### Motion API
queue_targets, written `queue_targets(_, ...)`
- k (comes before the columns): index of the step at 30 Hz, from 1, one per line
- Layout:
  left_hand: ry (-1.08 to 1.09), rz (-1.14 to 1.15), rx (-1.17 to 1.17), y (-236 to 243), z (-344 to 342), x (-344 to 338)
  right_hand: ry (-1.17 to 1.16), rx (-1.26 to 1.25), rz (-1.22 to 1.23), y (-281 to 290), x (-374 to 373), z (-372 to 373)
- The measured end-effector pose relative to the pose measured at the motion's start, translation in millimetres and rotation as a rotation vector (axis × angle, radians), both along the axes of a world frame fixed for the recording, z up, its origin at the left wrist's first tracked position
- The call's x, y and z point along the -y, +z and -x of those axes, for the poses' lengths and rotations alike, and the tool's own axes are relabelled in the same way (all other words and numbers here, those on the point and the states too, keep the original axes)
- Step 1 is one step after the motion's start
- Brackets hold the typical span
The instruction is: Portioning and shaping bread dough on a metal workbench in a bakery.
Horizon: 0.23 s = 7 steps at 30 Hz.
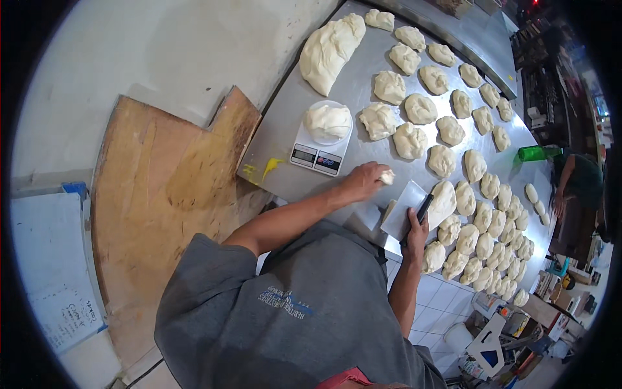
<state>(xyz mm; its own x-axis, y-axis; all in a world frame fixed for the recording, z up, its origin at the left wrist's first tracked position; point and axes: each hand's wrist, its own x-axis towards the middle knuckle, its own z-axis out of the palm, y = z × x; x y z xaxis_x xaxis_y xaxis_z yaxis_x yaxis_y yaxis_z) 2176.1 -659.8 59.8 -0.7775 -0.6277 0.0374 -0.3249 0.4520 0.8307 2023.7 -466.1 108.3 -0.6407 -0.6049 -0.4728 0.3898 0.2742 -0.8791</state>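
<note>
My left hand [366, 182] is closed on a small piece of dough [387, 177] just above the steel table [272, 136]. In my right hand [416, 232] is a cleaver-like dough cutter [406, 206] with a wide metal blade and a black handle. A smooth, longish lump of dough [442, 202] lies right beside the cutter's handle. Beyond my left hand stands a white digital kitchen scale [317, 157], with a dough portion [328, 122] resting on its round pan. The face of the blade hides part of the table's near edge.
A large dough mass [332, 53] lies at the far left. Several rounded dough portions [421, 109] cover the table's middle and right, packed closer at the near right. A green bottle [532, 153] lies near another person [576, 178] at the right. A wooden board [168, 188] is at the left.
</note>
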Motion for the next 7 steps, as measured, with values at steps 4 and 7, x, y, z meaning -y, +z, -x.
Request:
queue_targets(4, -0.023, -0.153, -0.165, 25, 8, -13, 0.016, -0.032, 0.015, 13, 8, 4)
queue_targets(7, -0.026, -0.063, -0.137, -1, 3, -16, 0.044, -0.108, 0.016, 24, 20, 3)
